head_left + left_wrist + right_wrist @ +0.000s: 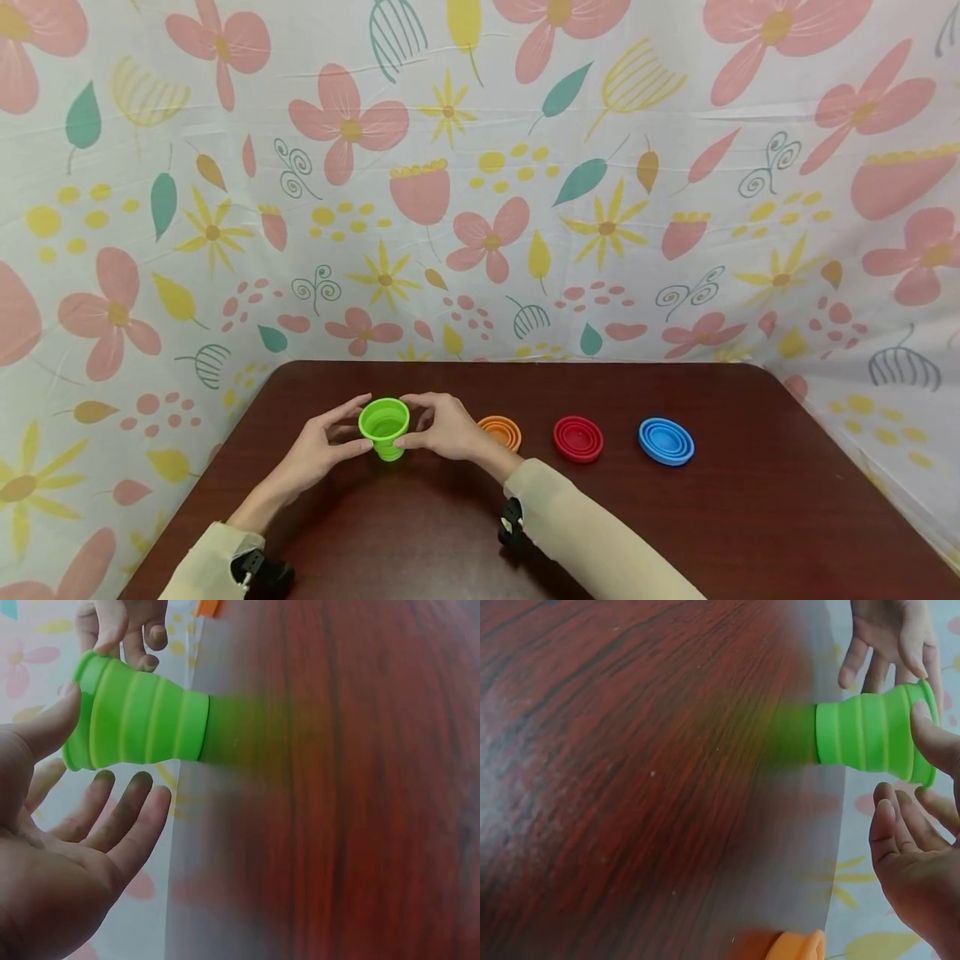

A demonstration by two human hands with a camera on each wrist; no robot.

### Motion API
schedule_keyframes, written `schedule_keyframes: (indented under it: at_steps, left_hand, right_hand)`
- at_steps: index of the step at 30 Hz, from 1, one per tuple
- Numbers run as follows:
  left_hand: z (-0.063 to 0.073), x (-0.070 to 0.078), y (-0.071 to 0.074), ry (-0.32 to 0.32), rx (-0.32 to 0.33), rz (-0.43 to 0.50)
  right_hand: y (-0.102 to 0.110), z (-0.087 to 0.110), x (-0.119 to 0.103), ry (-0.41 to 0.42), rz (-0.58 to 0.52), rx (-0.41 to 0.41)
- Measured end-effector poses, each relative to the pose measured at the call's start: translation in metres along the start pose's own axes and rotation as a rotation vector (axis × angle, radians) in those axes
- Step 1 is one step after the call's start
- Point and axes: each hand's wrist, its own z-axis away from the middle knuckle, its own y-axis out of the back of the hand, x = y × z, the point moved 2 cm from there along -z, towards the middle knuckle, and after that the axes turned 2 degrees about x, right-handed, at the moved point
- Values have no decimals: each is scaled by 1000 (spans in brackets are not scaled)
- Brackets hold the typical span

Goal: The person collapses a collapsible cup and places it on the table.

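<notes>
A green collapsible cup [387, 448], drawn out to its full height, stands on the left part of the table. My left hand [315, 454] holds its rim from the left, thumb on the near side and index finger toward the far side. From the right, my right hand [448, 429] grips the same rim in a similar way. In the left wrist view the ringed wall of the cup [146, 720] shows plainly, with the lower fingers beside it. The right wrist view has the cup's base [826, 733] down at the tabletop.
Flattened orange [506, 430], red [578, 439] and blue [666, 442] collapsible cups lie in a row to the right on the dark wooden table [720, 525]. My right wrist partly covers the orange one. A flower-printed cloth [487, 167] hangs behind the table.
</notes>
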Motion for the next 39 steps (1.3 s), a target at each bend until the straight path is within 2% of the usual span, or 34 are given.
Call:
schedule_keyframes:
  at_steps: [10,16,26,35,39]
  left_hand:
    - [1,4,-7,12,-24,43]
    - [2,6,-9,-5,-32,-2]
    - [5,5,-12,-22,-67,20]
    - [4,4,-12,6,-97,63]
    - [5,5,-13,-20,-93,50]
  right_hand:
    - [4,2,-1,11,-74,-26]
    - [9,5,-2,-11,-61,-57]
    - [9,8,3,-17,-54,-114]
    - [8,9,0,9,-66,-103]
    - [9,12,-2,18,-62,-95]
